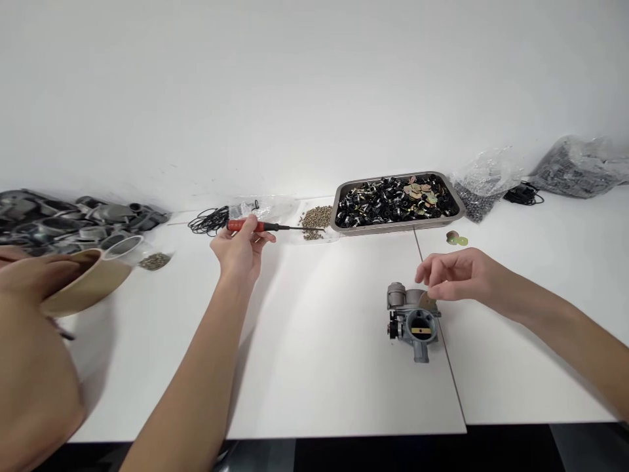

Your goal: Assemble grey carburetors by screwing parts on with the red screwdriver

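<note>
My left hand (pixel 240 246) is closed round the red and black handle of a screwdriver (pixel 246 226). The long shaft points right, and its tip is over a pile of small brass-coloured screws (pixel 316 219). At the right, my right hand (pixel 455 275) is just above a grey metal carburetor (pixel 417 324) on the white table. Its thumb and fingers are bent together at a small brass-coloured plate (pixel 427 301) by the carburetor's upper right side. A brass strip shows across the carburetor's round bore.
Behind stands a metal tray (pixel 378 229) of black parts and brass plates. Two loose plates (pixel 457 239) lie right of it. Bags of small parts (pixel 574 170) line the wall. At left are black cords (pixel 209 221), grey castings (pixel 113 213) and another person's arm (pixel 34 367) beside a tan container (pixel 93 288).
</note>
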The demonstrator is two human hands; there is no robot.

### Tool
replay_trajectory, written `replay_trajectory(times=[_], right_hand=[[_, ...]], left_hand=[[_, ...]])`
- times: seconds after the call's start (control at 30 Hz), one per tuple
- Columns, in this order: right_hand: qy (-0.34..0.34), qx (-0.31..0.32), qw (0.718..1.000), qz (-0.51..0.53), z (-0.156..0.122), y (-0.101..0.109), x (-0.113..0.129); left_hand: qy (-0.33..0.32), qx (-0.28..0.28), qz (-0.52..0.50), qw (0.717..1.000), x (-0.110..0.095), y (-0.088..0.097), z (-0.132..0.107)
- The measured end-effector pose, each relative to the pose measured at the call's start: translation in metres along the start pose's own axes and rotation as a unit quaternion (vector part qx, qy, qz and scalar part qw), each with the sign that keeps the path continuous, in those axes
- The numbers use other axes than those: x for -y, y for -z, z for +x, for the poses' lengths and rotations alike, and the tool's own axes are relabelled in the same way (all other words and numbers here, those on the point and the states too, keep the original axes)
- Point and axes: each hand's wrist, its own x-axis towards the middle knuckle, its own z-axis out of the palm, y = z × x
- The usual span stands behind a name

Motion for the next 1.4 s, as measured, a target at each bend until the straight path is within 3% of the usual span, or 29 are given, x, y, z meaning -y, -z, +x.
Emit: replay_trajectory(times=[0.17, 0.33, 0.47, 0.8, 1.0, 1.4], right_hand=[[-0.005, 0.044, 0.999, -0.018, -0.002, -0.01, -0.003], [-0.017, 0.013, 0.999, -0.026, -0.005, -0.017, -0.003], [-0.02, 0.026, 0.999, -0.037, -0.007, -0.02, -0.002], [0.063, 0.014, 0.978, -0.198, -0.018, -0.025, 0.001], [0.069, 0.022, 0.978, -0.193, -0.015, -0.023, 0.0], [0.017, 0.086, 0.992, -0.091, -0.004, -0.018, -0.006]], left_hand=[[-0.003, 0.002, 0.002, 1.0, 0.001, -0.001, 0.0], [-0.004, 0.006, 0.012, 1.0, 0.001, 0.0, 0.0], [-0.009, 0.011, 0.017, 1.0, 0.002, 0.002, 0.0], [-0.011, 0.0, 0.012, 1.0, 0.0, -0.001, -0.001], [-0.008, 0.002, 0.023, 1.0, 0.001, 0.0, -0.001], [-0.007, -0.006, 0.006, 1.0, -0.001, 0.001, 0.001]])
